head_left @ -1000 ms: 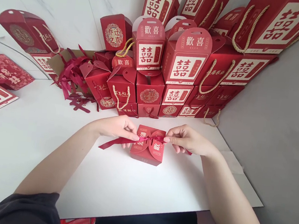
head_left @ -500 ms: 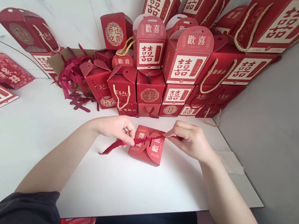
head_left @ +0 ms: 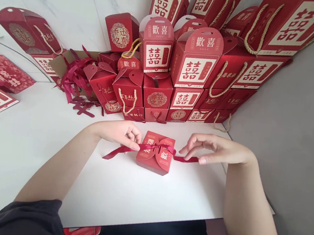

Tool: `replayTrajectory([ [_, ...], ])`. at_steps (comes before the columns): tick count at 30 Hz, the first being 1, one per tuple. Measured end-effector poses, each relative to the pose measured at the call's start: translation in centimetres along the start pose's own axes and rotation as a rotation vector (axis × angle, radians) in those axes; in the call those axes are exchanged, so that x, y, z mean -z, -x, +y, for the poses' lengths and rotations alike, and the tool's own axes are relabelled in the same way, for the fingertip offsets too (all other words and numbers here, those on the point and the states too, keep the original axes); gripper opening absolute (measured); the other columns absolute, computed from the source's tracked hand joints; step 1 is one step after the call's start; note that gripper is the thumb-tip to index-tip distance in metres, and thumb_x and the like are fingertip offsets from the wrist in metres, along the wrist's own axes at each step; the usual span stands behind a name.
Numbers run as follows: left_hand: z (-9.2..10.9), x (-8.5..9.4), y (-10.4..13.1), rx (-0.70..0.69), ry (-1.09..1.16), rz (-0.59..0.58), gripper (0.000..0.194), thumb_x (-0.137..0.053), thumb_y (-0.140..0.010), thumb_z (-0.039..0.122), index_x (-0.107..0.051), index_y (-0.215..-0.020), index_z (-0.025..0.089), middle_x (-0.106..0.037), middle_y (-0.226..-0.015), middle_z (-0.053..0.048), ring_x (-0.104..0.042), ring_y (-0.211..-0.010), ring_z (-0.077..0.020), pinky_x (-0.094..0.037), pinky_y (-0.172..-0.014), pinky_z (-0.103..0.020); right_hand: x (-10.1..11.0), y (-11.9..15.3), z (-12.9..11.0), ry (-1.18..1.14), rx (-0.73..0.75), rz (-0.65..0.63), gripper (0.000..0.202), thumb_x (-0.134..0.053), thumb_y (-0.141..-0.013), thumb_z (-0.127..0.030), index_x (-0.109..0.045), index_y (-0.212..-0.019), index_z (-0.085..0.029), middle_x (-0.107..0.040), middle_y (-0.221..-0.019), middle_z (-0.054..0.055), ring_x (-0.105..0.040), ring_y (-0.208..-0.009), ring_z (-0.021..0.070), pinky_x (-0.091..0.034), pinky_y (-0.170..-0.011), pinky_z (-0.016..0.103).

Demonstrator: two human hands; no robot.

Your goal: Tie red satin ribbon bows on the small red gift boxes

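Red cardboard gift box (head_left: 155, 157) with rounded top flaps and cream lettering sits on the white table (head_left: 126, 193), a red satin ribbon (head_left: 154, 147) crossing its lid; the left hand (head_left: 121, 133) pinches one ribbon tail, the right hand (head_left: 218, 150) hovers, fingers spread

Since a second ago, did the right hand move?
Yes. The right hand slid to the right, away from the small red box, and its fingers opened; the ribbon end now lies under them.
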State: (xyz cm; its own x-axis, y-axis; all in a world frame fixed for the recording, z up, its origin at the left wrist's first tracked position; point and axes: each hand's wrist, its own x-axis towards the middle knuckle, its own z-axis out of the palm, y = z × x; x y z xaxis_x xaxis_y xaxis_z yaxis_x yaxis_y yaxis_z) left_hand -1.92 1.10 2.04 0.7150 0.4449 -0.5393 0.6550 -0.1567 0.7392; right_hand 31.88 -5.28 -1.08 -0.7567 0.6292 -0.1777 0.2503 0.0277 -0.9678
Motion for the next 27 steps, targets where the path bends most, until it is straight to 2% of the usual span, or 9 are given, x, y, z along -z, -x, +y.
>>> replayTrajectory([
  [3, 0.2, -0.2, -0.1, -0.024, -0.013, 0.013, 0.028, -0.067, -0.080, 0.043, -0.063, -0.073, 0.017, -0.059, -0.063, 0.003, -0.047, -0.054, -0.0072, -0.035, -0.054, -0.020, -0.8, -1.6, 0.1, -0.001, -0.001, 0.223, 0.031, -0.057, -0.091, -0.048, -0.058, -0.101, -0.019, -0.069, -0.090, 0.007, -0.065, -0.078, 0.0185, -0.051, -0.077, 0.036],
  [5, 0.5, -0.6, -0.1, -0.055, -0.010, 0.043, 0.028, -0.066, -0.081, 0.043, -0.062, -0.073, 0.016, -0.060, -0.068, 0.001, -0.049, -0.058, -0.0080, -0.037, -0.056, -0.020, -2.0, -2.8, -0.2, 0.176, 0.055, 0.399, 0.032, -0.055, -0.092, -0.050, -0.060, -0.089, -0.019, -0.063, -0.081, 0.004, -0.059, -0.075, 0.0169, -0.047, -0.073, 0.032],
  [7, 1.1, -1.3, 0.1, -0.077, -0.021, 0.149, 0.027, -0.067, -0.080, 0.044, -0.063, -0.080, 0.018, -0.060, -0.073, 0.001, -0.051, -0.062, -0.0093, -0.039, -0.057, -0.021, -3.3, -3.7, -0.7, 0.381, 0.145, 0.527, 0.030, -0.059, -0.090, -0.049, -0.061, -0.084, -0.020, -0.061, -0.083, 0.004, -0.055, -0.078, 0.0176, -0.044, -0.074, 0.031],
  [11, 2.4, -3.3, 0.3, -0.120, -0.140, 0.471, 0.025, -0.067, -0.080, 0.043, -0.062, -0.089, 0.020, -0.058, -0.078, 0.001, -0.053, -0.069, -0.0123, -0.042, -0.062, -0.024, -5.7, -4.3, -1.5, 0.785, 0.294, 0.552, 0.021, -0.064, -0.088, -0.039, -0.062, -0.095, -0.019, -0.063, -0.094, 0.007, -0.056, -0.089, 0.0216, -0.043, -0.081, 0.035],
  [13, 2.8, -4.2, 0.0, -0.165, -0.215, 0.539, 0.020, -0.066, -0.080, 0.039, -0.062, -0.086, 0.021, -0.060, -0.082, 0.000, -0.056, -0.076, -0.0141, -0.044, -0.069, -0.026, -6.3, -4.3, -1.4, 0.991, 0.302, 0.569, 0.013, -0.056, -0.094, -0.029, -0.063, -0.094, -0.018, -0.064, -0.089, 0.008, -0.057, -0.086, 0.0222, -0.041, -0.079, 0.037],
  [15, 2.9, -5.0, -0.5, -0.196, -0.264, 0.550, 0.017, -0.066, -0.080, 0.036, -0.063, -0.085, 0.021, -0.061, -0.085, 0.000, -0.057, -0.080, -0.0150, -0.045, -0.072, -0.027, -6.6, -4.4, -1.2, 1.077, 0.302, 0.590, 0.018, -0.047, -0.097, -0.021, -0.063, -0.092, -0.017, -0.065, -0.085, 0.007, -0.058, -0.081, 0.0214, -0.040, -0.077, 0.037],
  [19, 2.8, -5.3, -1.1, -0.182, -0.273, 0.515, 0.013, -0.064, -0.081, 0.034, -0.062, -0.087, 0.022, -0.062, -0.086, 0.001, -0.058, -0.081, -0.0146, -0.045, -0.072, -0.026, -6.6, -4.7, -0.8, 0.740, 0.272, 0.626, 0.015, -0.044, -0.099, -0.019, -0.060, -0.102, -0.019, -0.067, -0.091, 0.005, -0.061, -0.080, 0.0168, -0.045, -0.074, 0.030],
  [23, 2.8, -4.6, -0.3, -0.107, -0.322, 0.495, 0.023, -0.065, -0.081, 0.044, -0.059, -0.083, 0.022, -0.063, -0.086, 0.001, -0.058, -0.081, -0.0160, -0.043, -0.072, -0.027, -6.3, -4.9, -0.6, 0.296, 0.112, 0.616, 0.012, -0.045, -0.099, -0.027, -0.054, -0.106, -0.022, -0.063, -0.076, -0.002, -0.057, -0.059, 0.0108, -0.046, -0.061, 0.025],
  [27, 2.6, -3.5, 0.8, 0.062, -0.335, 0.437, 0.037, -0.061, -0.080, 0.058, -0.055, -0.078, 0.021, -0.063, -0.075, 0.002, -0.054, -0.066, -0.0142, -0.038, -0.060, -0.025, -6.0, -5.0, -0.5, 0.036, 0.009, 0.592, 0.016, -0.048, -0.098, -0.037, -0.054, -0.101, -0.023, -0.055, -0.061, -0.006, -0.053, -0.048, 0.0094, -0.043, -0.054, 0.024],
])
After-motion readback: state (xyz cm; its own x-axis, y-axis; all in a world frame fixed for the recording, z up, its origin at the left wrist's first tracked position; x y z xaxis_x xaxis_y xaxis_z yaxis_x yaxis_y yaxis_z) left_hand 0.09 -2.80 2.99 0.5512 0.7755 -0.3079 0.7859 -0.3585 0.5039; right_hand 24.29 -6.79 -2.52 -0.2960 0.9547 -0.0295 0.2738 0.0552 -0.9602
